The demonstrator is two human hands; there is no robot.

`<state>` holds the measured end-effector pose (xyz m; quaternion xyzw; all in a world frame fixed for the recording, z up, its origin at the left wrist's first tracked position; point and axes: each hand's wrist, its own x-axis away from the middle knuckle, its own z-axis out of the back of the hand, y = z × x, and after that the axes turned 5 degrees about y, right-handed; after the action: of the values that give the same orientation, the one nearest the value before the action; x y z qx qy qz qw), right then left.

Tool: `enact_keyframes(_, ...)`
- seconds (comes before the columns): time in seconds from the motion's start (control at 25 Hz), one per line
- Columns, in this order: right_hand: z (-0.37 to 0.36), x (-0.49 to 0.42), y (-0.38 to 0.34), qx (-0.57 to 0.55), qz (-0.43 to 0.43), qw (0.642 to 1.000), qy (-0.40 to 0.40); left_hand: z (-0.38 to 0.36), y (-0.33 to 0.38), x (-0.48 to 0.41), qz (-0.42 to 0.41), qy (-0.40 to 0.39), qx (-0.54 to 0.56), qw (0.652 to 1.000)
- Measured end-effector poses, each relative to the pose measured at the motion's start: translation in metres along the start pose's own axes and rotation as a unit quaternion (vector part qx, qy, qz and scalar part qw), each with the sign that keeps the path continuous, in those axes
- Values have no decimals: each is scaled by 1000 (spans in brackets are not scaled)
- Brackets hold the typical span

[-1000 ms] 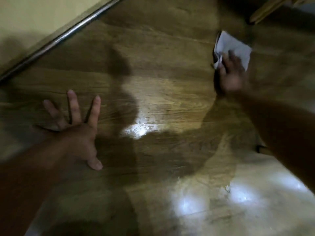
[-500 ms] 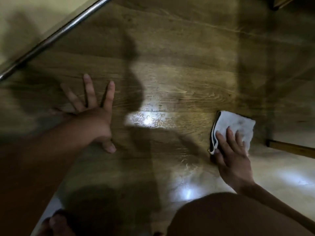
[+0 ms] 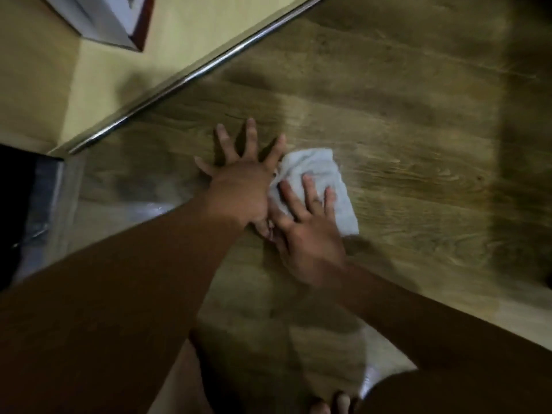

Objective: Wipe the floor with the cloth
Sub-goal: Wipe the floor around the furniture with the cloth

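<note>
A white cloth (image 3: pixel 322 174) lies flat on the brown wood-grain floor (image 3: pixel 418 130) near the middle of the view. My right hand (image 3: pixel 307 231) presses down on the cloth with its fingers spread over the near half. My left hand (image 3: pixel 242 180) rests palm down on the bare floor just left of the cloth, fingers splayed, its thumb side touching my right hand. The cloth's left edge is partly hidden behind my left hand.
A shiny metal strip (image 3: pixel 191 76) runs diagonally at the upper left, with a yellowish surface (image 3: pixel 89 85) beyond it and a white box (image 3: pixel 104 19) at the top left. A dark opening (image 3: pixel 15 210) sits at the left edge. My toes (image 3: pixel 328 404) show at the bottom.
My right hand has slid the cloth leftward across the floor until it meets my left hand. The view has swung to the left, bringing the metal strip and the box into sight.
</note>
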<state>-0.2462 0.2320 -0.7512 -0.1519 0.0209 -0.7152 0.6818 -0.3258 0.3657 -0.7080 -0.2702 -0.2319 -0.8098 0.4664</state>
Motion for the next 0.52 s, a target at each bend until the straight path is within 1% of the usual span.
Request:
enact_keyframes(0.04, 1, 0, 0, 12, 3, 1000, -10, -8, -9, 15, -21, 39, 11, 999)
enact_keyframes(0.08, 2, 2, 2, 26, 7, 1000, -12, -20, -23, 34, -17, 84, 19, 996)
enact_keyframes(0.12, 3, 6, 3, 33, 11, 999, -9, -35, -41, 58, 19, 117, 28, 993)
enact_keyframes(0.16, 4, 7, 5, 27, 16, 999, -9, -51, -61, 85, 73, 130, 39, 988)
enact_keyframes(0.24, 7, 6, 5, 18, 11, 1000, -13, -88, -107, 134, 169, 118, 60, 977)
enact_keyframes(0.32, 6, 4, 4, 14, 5, 1000, -12, -120, -143, 168, 236, 101, 95, 962)
enact_keyframes(0.36, 8, 5, 3, 9, -1, 1000, -15, -133, -152, 180, 244, 106, 97, 959)
enact_keyframes(0.44, 11, 5, 1, 13, -4, 1000, -21, -162, -159, 191, 220, 176, 68, 957)
enact_keyframes(0.48, 12, 0, -8, 21, 17, 999, -26, -173, -162, 190, 198, 224, 47, 953)
enact_keyframes(0.52, 7, -5, -21, 38, 63, 997, -31, -183, -167, 187, 174, 260, 38, 949)
